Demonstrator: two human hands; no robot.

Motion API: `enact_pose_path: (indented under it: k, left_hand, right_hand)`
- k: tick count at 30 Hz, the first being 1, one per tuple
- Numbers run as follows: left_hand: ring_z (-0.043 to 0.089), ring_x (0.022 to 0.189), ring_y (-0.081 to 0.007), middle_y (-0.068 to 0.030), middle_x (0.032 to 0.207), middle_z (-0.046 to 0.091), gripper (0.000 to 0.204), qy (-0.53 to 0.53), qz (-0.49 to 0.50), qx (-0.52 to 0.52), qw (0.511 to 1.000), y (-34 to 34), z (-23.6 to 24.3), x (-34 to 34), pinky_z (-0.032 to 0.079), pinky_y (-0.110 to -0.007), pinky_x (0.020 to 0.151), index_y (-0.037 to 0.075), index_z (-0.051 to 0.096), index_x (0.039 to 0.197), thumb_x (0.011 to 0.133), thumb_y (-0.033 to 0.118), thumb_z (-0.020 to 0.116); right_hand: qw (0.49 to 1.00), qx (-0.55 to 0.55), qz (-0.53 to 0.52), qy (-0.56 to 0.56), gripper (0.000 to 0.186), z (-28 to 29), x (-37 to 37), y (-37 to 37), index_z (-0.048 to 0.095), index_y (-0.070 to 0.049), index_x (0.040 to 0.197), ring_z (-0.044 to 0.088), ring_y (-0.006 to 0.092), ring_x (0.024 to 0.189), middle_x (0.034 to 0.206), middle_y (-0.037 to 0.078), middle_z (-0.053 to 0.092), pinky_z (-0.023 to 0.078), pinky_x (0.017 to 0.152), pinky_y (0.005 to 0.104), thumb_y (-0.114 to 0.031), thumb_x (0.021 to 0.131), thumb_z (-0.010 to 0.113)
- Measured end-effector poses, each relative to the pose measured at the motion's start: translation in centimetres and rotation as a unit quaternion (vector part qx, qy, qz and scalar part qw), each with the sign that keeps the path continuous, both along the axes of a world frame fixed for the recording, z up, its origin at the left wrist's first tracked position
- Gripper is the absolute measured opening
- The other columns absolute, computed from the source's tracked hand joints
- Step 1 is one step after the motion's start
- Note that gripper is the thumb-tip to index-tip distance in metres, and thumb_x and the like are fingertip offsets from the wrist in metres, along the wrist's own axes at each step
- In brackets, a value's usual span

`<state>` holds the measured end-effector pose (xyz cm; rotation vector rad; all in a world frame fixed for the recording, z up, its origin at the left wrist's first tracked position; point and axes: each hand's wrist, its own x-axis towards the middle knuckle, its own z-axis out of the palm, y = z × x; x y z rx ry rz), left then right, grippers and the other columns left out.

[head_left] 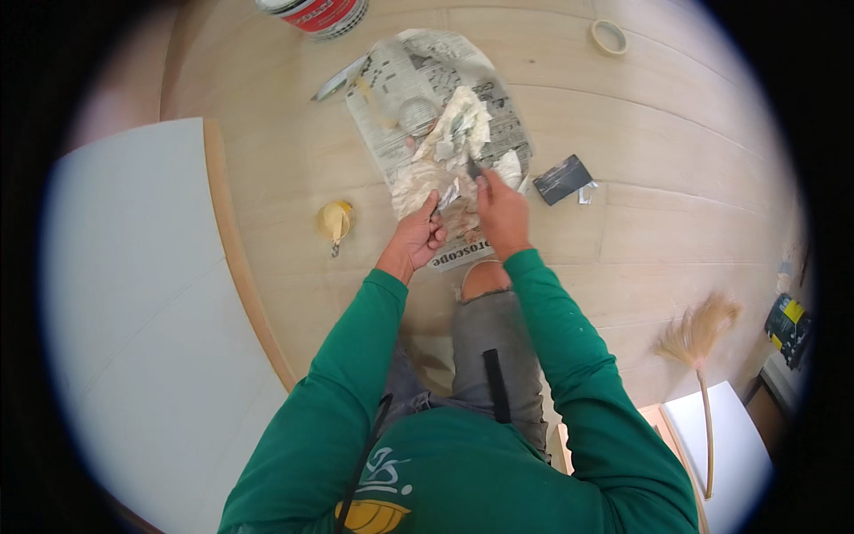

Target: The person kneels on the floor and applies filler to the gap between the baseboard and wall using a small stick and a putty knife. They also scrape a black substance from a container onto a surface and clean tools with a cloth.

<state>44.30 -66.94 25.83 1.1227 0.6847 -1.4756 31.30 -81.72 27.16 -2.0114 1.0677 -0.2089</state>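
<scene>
Both my hands work above a newspaper spread on the floor. My left hand is closed around a small tool with a thin shiny blade; its handle is mostly hidden by the fingers. My right hand grips a dark flat tool whose tip points at a crumpled whitish cloth or paper. Its exact kind is too small to tell. Pale smears and more crumpled white material lie under the hands. Beside the crumpled pile stands a round, greyish container.
A yellow cup with a stick is at left, near a white panel with a wooden edge. Black sandpaper-like sheet lies right, a tape roll far right. A red-and-white bucket stands far off; a broom rests lower right.
</scene>
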Motion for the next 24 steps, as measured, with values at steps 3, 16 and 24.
enact_pose_path:
  k: [3, 16, 24]
  left_hand:
    - [0.05, 0.056, -0.0108, 0.003, 0.072, 0.049, 0.039, -0.103, -0.034, 0.043, 0.993, 3.1, 0.5, 0.6, 0.032, -0.024, 0.043, 0.012, 0.056, 0.088, 0.106, 0.045, 0.066]
    - [0.06, 0.065, -0.0099, -0.0003, 0.081, 0.066, 0.03, -0.174, -0.122, -0.01, 0.977, 8.2, -1.1, -4.6, 0.043, -0.026, 0.058, 0.01, 0.065, 0.096, 0.11, 0.036, 0.059]
    - [0.061, 0.066, -0.0126, -0.001, 0.075, 0.063, 0.032, -0.282, 0.0, 0.04, 0.958, 5.9, -3.0, 2.6, 0.046, -0.029, 0.059, 0.009, 0.065, 0.095, 0.11, 0.035, 0.058]
  right_hand:
    - [0.948, 0.253, -0.162, -0.103, 0.025, 0.8, -1.1, 0.5, 0.063, -0.006, 0.126, 0.07, 0.0234, 0.066, 0.091, 0.01, 0.073, 0.055, 0.057, 0.0371, -0.021, 0.106, 0.06]
    - [0.791, 0.555, -0.253, -0.054, 0.023, 1.8, -1.1, 10.5, 0.061, -0.008, 0.11, 0.059, 0.0136, 0.054, 0.079, 0.007, 0.071, 0.043, 0.045, 0.0289, -0.029, 0.113, 0.052]
    - [0.818, 0.514, -0.228, -0.122, 0.028, 3.6, 3.8, 9.9, 0.059, -0.005, 0.109, 0.059, 0.0156, 0.053, 0.076, 0.009, 0.069, 0.043, 0.045, 0.0301, -0.031, 0.114, 0.049]
